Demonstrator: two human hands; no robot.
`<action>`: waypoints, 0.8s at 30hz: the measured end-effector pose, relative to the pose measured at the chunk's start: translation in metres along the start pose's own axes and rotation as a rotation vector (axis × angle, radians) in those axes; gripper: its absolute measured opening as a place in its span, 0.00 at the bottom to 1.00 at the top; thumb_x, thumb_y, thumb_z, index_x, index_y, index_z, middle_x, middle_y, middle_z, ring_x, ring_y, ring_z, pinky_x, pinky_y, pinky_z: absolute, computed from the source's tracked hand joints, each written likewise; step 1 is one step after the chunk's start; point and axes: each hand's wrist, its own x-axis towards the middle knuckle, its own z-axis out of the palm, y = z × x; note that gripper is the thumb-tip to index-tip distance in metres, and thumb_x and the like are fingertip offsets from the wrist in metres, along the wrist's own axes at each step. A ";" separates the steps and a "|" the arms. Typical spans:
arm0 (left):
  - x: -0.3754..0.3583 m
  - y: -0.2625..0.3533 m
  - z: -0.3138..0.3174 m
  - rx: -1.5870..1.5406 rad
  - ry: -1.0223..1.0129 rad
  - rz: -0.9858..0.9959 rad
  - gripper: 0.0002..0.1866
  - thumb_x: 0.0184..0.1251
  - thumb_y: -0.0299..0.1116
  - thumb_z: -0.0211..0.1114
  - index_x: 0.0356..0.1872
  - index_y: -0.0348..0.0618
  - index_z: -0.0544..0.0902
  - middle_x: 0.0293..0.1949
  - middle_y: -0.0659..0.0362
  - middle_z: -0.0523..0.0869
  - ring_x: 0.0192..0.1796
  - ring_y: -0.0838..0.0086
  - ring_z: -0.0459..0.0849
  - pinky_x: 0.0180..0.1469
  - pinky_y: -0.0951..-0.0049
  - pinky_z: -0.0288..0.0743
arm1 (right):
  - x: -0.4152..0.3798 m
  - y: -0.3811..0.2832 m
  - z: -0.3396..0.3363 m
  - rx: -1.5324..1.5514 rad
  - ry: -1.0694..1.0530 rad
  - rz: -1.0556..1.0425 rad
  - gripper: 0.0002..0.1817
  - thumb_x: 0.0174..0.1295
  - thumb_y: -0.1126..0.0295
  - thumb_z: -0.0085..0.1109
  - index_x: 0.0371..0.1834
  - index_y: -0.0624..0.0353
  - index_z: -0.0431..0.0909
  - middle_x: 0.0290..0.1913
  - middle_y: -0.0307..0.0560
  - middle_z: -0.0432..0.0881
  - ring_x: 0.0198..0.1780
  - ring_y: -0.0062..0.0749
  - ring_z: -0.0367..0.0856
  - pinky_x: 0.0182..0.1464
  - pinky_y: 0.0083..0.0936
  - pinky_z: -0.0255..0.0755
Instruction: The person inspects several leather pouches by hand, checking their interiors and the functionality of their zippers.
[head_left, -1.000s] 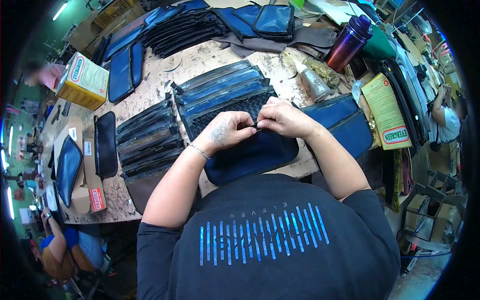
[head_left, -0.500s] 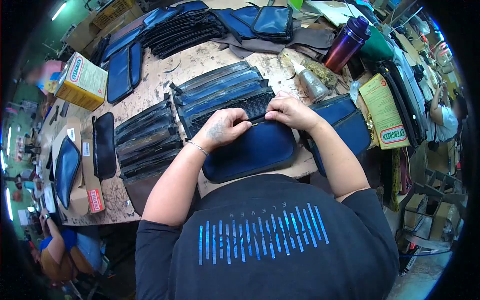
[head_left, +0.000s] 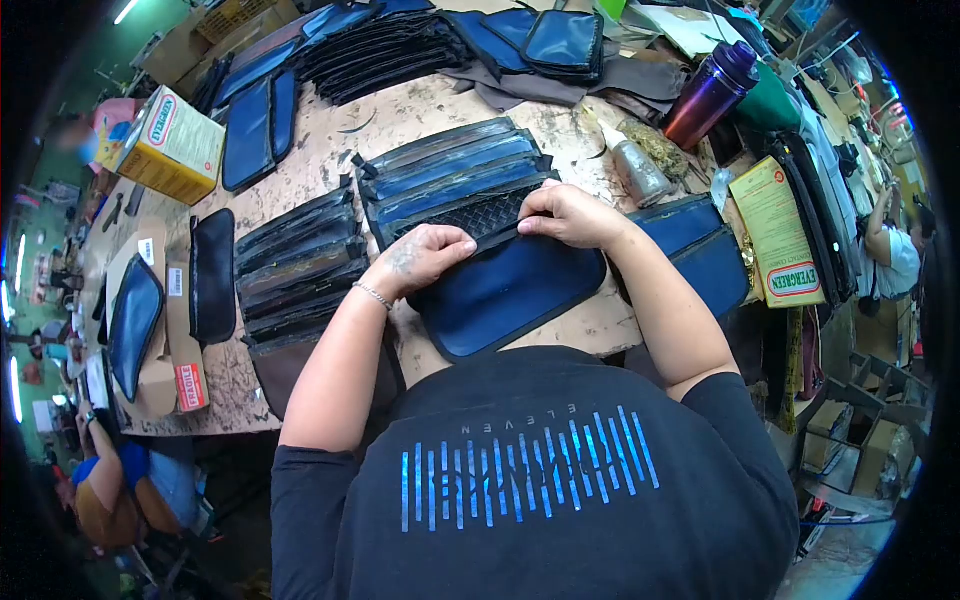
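In the head view, we hold a blue, round-cornered panel with black edging at the near edge of the scuffed pale worktable. Our left hand and right hand are apart, each pinching its black far edge between thumb and fingers. Just beyond lie a black woven-textured piece and blue strips with black borders; a shiny purple-to-red bottle stands farther right.

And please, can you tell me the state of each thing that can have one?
Blue piece: held at its upper edge
Left hand: pinching that edge
Right hand: pinching that edge
Purple bottle: capped
Black pieces at back: stacked
Dark pieces at left: overlapping
Nozzle bottle: cannot tell whether capped
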 end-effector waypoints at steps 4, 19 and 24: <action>-0.005 0.002 0.004 0.050 0.067 0.041 0.12 0.63 0.38 0.57 0.34 0.38 0.79 0.19 0.67 0.73 0.24 0.83 0.68 0.31 0.80 0.66 | 0.000 0.000 -0.001 -0.016 -0.041 0.020 0.10 0.55 0.64 0.58 0.33 0.59 0.79 0.30 0.46 0.78 0.40 0.37 0.72 0.45 0.29 0.66; -0.003 -0.004 0.011 0.382 0.192 0.293 0.09 0.63 0.33 0.54 0.36 0.37 0.74 0.31 0.48 0.79 0.37 0.58 0.78 0.41 0.66 0.70 | 0.007 -0.009 0.012 -0.162 0.002 -0.085 0.09 0.56 0.64 0.56 0.31 0.58 0.78 0.30 0.46 0.79 0.41 0.40 0.73 0.44 0.33 0.67; -0.001 0.000 0.013 0.189 0.205 0.338 0.10 0.64 0.34 0.54 0.36 0.36 0.74 0.31 0.48 0.79 0.36 0.58 0.78 0.41 0.68 0.70 | 0.005 -0.016 0.012 -0.238 0.005 -0.105 0.09 0.57 0.64 0.53 0.29 0.57 0.77 0.30 0.46 0.78 0.41 0.39 0.72 0.48 0.33 0.63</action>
